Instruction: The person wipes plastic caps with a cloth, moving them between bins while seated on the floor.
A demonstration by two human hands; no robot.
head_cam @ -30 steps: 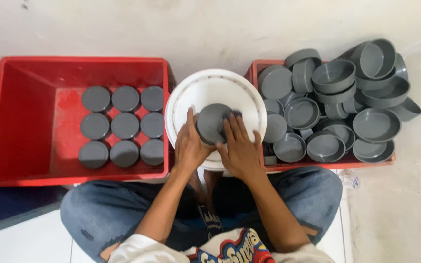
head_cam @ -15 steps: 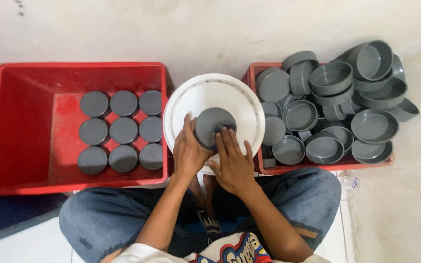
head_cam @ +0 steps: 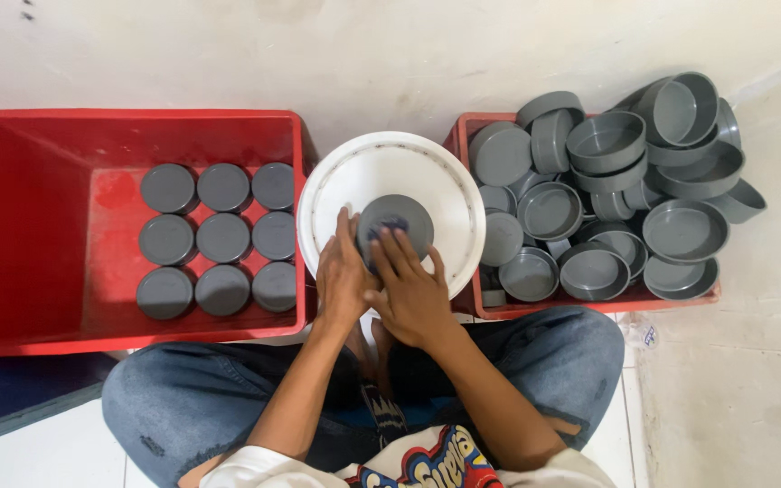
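The person sits cross-legged on the floor in blue denim jeans (head_cam: 183, 398), and both forearms reach forward from the body. The left hand (head_cam: 341, 276) lies on the near left side of a round grey plastic cap (head_cam: 396, 226) and curls around its edge, so it holds the cap from that side. The right hand (head_cam: 413, 294) rests just beside it, with the fingers (head_cam: 401, 248) spread flat on top of the cap and pressing it down; this hand is open, not closed around anything. The cap sits on the middle of a round white plastic lid (head_cam: 390, 172) that lies between two crates. To the left stands a big red plastic crate (head_cam: 65, 145), and inside it nine grey caps (head_cam: 221, 238) stand in three neat rows of three, flat side up, touching one another. To the right, a smaller red plastic crate (head_cam: 589, 307) is filled with a loose heap of grey caps (head_cam: 616, 199), many with the hollow side up. Behind everything is a pale, stained wall (head_cam: 363, 54).
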